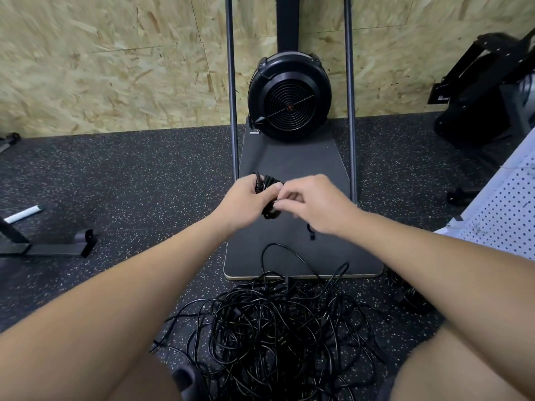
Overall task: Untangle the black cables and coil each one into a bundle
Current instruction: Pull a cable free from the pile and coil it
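Even indoor light, wide-angle warp, some motion blur

Soft light is falling evenly around the fan (289,96), casting faint shadows; poles beside it are bowing outward, the right hand (315,204) nearer the camera is smearing slightly, and corners are blurring.

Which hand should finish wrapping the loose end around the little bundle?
Probably the right hand. The left hand already grips the coiled bundle, steadying it, while the right hand's fingers pinch cable at its side, and a short loose end hangs just below it.
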`<state>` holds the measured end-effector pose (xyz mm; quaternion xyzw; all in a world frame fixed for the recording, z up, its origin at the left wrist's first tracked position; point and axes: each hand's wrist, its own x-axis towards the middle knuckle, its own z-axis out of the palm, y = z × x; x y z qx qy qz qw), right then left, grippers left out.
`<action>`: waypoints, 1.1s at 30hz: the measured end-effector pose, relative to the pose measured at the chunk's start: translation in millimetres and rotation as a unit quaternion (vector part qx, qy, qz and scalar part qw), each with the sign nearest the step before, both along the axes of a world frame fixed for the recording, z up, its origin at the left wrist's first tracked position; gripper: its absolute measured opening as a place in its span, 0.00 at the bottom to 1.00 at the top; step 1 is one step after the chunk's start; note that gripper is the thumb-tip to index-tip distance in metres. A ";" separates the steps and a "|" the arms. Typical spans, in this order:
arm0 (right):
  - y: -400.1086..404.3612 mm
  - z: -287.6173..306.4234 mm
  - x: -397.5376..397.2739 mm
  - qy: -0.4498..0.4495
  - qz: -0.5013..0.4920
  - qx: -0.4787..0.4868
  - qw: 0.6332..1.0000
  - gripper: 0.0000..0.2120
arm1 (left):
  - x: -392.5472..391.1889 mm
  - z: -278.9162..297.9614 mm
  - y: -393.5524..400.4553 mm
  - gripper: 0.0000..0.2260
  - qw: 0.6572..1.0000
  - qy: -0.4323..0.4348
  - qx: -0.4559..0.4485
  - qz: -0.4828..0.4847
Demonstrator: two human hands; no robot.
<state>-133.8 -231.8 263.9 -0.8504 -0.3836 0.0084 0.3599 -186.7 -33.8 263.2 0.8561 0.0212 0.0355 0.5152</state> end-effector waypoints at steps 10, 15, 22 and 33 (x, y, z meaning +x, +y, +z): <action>-20.2 3.9 15.9 0.070 -0.048 0.053 0.995 0.20 | -0.5 12.7 -2.7 0.14 0.954 0.092 -0.254 -0.128; -15.0 5.4 10.7 0.154 0.016 0.032 0.987 0.18 | -4.9 12.2 -3.8 0.15 0.933 0.115 -0.288 -0.184; -10.8 7.1 11.9 0.071 -0.062 0.037 0.995 0.17 | 2.9 -2.3 -18.7 0.05 0.998 -0.014 0.053 -0.023; -17.2 16.9 14.5 0.156 -0.090 0.115 0.977 0.23 | -6.5 16.1 -29.8 0.14 0.968 0.097 -0.231 -0.022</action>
